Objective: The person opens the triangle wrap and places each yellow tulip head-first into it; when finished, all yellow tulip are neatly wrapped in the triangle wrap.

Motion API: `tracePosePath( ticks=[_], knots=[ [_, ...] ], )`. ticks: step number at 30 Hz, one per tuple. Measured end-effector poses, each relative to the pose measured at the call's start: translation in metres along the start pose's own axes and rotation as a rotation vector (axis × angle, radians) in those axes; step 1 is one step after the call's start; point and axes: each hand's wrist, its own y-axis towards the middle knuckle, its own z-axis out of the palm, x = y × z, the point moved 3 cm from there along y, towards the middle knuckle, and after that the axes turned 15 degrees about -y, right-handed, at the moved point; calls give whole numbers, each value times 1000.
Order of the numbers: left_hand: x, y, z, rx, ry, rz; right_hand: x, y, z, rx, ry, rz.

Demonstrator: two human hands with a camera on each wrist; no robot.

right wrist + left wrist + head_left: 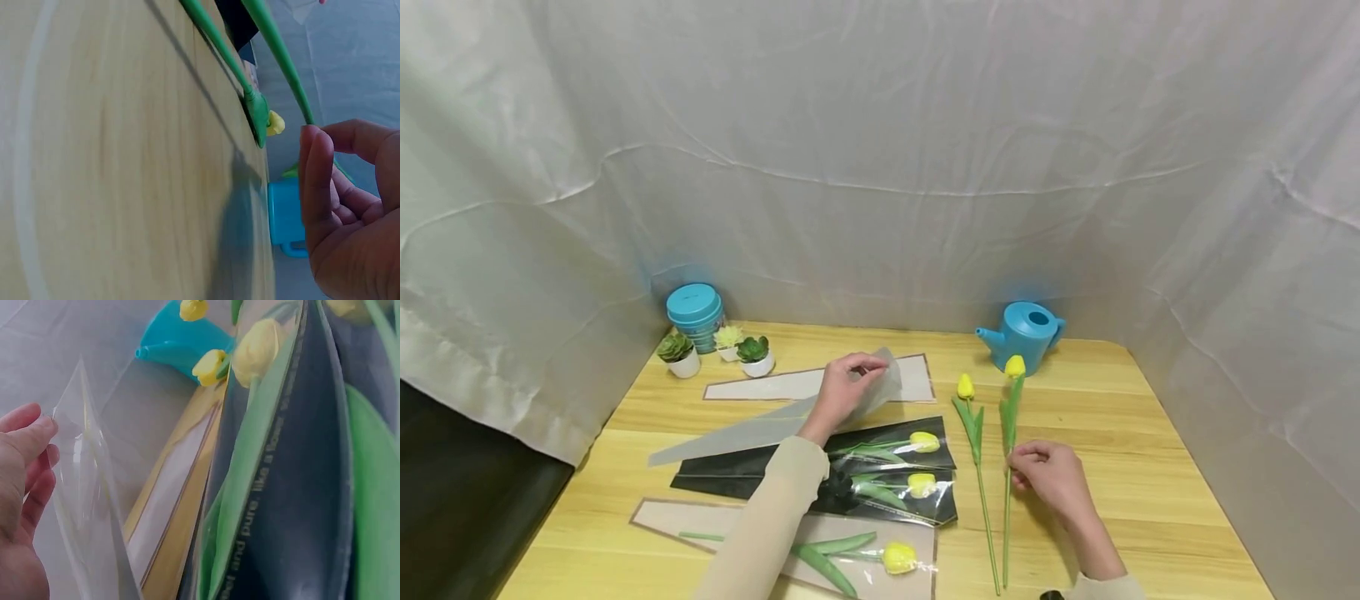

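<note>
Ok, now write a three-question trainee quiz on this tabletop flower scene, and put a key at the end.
1. Multiple choice: what does the right hand pinch?
A) a blue plastic watering can
B) the slim green stem of a yellow tulip
C) a round blue lidded container

2. True or false: the left hand holds a translucent plastic sleeve.

3. Count: how many small green succulents in round white pots show in the head view?

Key: 1. B; 2. True; 3. Three.

1 yellow tulip, held mid-stem; 1 translucent grey sleeve, wide end raised.
</note>
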Motion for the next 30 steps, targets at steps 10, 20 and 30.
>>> tracePosePath(
  ticks=[10, 20, 30],
  knots=[
    [-14, -6, -5, 39, -51, 15, 13, -1, -10, -104, 158, -33],
    [-28, 1, -12, 58, -66, 44, 23, 0, -12, -156, 302, -89],
    [-27, -6, -1, 208, -68, -22, 36, -1, -14, -258, 465, -189]
  ],
)
